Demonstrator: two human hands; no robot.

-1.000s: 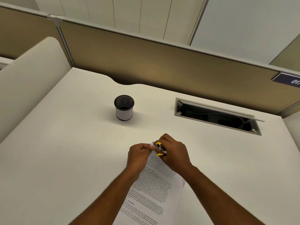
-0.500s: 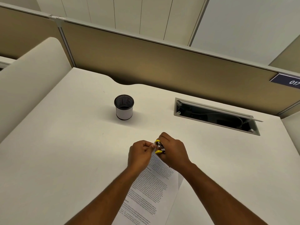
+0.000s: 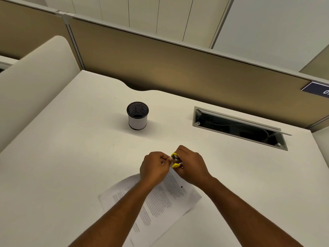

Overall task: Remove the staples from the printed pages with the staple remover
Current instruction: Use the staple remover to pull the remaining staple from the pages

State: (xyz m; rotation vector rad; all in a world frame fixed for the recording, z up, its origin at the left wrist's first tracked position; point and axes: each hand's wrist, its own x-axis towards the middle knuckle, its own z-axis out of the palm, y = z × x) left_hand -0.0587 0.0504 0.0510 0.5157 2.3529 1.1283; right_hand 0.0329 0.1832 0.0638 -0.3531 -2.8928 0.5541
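The far corner of the white printed pages (image 3: 160,198), laid on the near part of the white desk (image 3: 71,157), is pinched by the left hand (image 3: 154,168). The yellow-handled metal staple remover (image 3: 175,160) is gripped at that corner by the right hand (image 3: 191,168). A black mesh pen cup (image 3: 137,115) is positioned farther left.

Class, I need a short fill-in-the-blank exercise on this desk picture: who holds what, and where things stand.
1. The staple remover with yellow grips is held in the ____ hand.
2. The left hand pinches the top corner of the printed ____.
3. The mesh cup stands on the desk, to the ____ of the open cable tray.

Missing words: right; pages; left
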